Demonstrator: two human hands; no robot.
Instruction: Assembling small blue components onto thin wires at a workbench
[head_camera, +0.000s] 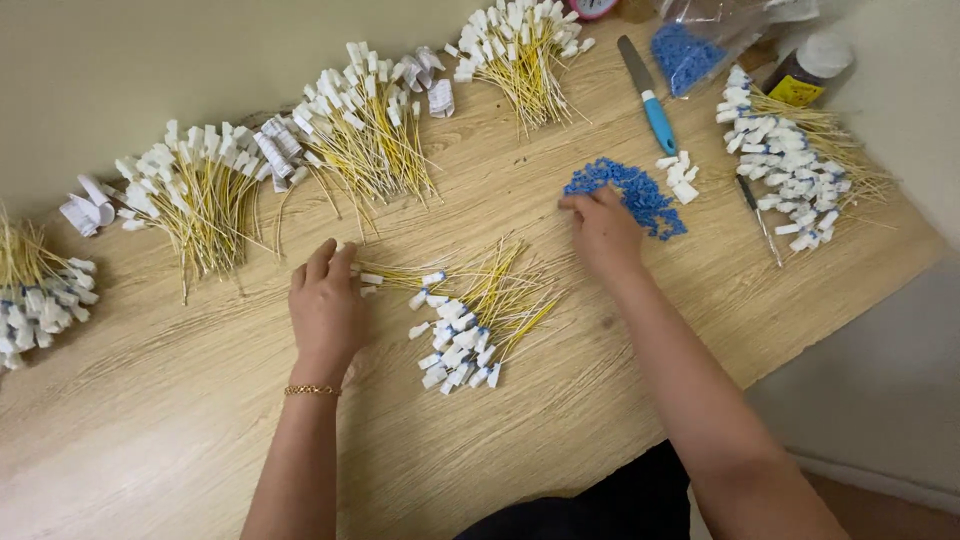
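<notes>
At the centre of the frame, the left hand (325, 305) lay flat, fingers loosely spread, touching yellow ties (470, 315). The right hand (603, 232) pinched at blue clips (628, 192) right of centre; a knife (648, 95) lay beyond.

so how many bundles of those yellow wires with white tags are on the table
6 bundles of yellow wires with white tags: far left edge, back left, back middle, back right, right edge, and one between the hands. The left one is cut off, so more may be hidden.
</notes>
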